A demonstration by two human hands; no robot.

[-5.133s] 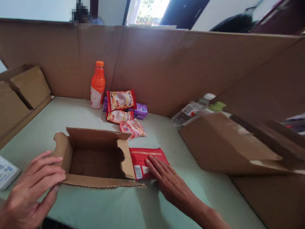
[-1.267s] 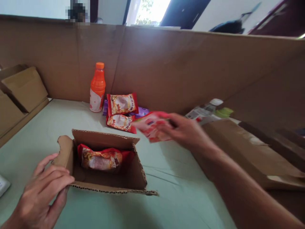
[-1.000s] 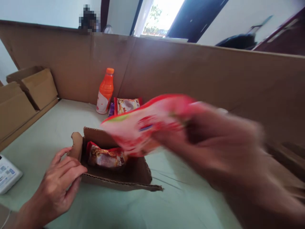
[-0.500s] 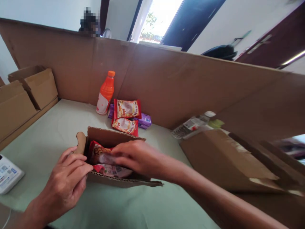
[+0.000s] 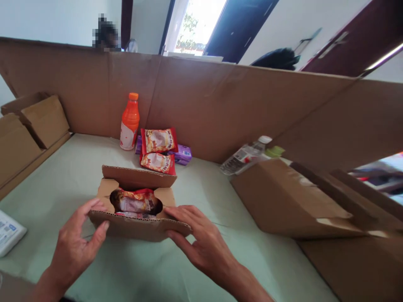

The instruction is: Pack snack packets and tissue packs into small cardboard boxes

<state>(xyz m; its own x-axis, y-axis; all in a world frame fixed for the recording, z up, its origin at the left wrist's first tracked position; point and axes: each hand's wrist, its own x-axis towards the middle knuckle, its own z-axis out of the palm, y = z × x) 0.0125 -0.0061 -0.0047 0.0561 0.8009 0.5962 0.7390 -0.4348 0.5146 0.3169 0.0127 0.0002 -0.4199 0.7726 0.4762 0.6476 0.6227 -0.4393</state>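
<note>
A small cardboard box [image 5: 135, 230] stands in front of me, its long near and far flaps raised. Its short side flaps are folded inward, and red snack packets [image 5: 135, 202] show through the gap between them. My left hand [image 5: 78, 235] is at the near left corner, thumb outside the near flap and fingers over the left side flap. At the opposite corner, my right hand [image 5: 197, 230] grips the near flap likewise, with its fingers on the right side flap and its thumb in front.
Behind the box are an orange bottle [image 5: 129, 121], two red snack packets [image 5: 159, 144] and a purple pack [image 5: 182, 155]. A clear bottle [image 5: 242, 157] leans by larger cardboard boxes [image 5: 283, 197] at right. More boxes [image 5: 47, 119] and a white object [image 5: 11, 233] are at left. A cardboard wall [image 5: 201, 100] rises behind.
My right hand has come out of the box to its near right corner. The side flaps now lie folded inward over the packets. My left hand has shifted to the near left corner.
</note>
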